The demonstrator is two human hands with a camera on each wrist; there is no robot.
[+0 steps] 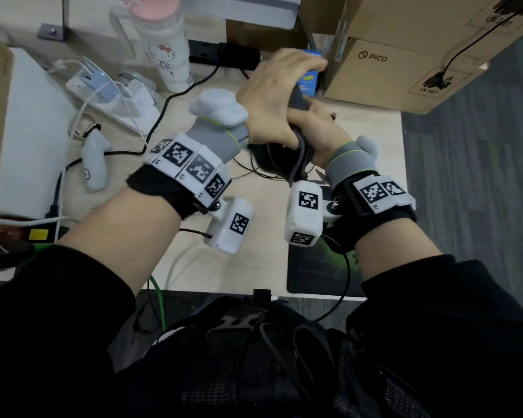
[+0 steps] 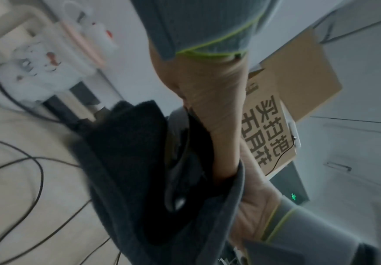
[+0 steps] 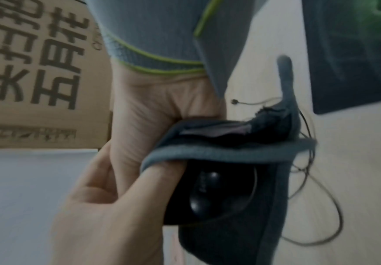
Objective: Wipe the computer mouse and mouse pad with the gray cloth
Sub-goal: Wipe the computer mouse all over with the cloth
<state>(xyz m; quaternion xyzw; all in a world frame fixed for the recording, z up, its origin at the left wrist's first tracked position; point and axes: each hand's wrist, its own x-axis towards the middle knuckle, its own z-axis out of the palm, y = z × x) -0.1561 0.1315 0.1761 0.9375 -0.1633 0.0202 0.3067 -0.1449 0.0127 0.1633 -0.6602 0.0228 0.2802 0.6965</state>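
Your two hands meet above the desk, lifted clear of its top; between them sit the mouse and the cloth. Your left hand lies on top, fingers curled down over the bundle; from the right wrist view its fingers wrap the black mouse at its side, so it grasps the mouse. Your right hand comes in from beneath and beside, clasping the cloth against the mouse; folds of cloth hang down past the wrist, and a gray edge drapes over the mouse's top. The mouse's thin cable trails in loops to the desk below. The pad, dark with green print, lies flat at the desk's near edge under your right wrist, apart from the mouse. Behind your hands stands a box; a bottle stands to the left of it, well apart.
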